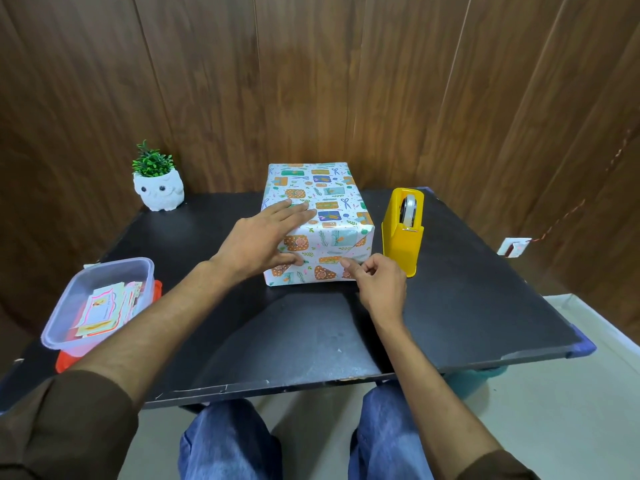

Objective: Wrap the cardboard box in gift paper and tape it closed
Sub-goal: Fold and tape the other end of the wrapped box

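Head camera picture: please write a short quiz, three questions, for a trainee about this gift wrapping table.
1. True or false: the left hand lies with straight fingers on the wrapped box.
2. The yellow tape dispenser stands: A) left of the box, B) right of the box, C) on top of the box.
3. Fill in: the white owl pot holds a green ____.
Key: 1 true; 2 B; 3 plant.

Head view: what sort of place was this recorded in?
Probably a home craft corner: a black table set against wood-panelled walls, carrying a tape dispenser, an owl planter and a tub of cards beside the wrapped box.
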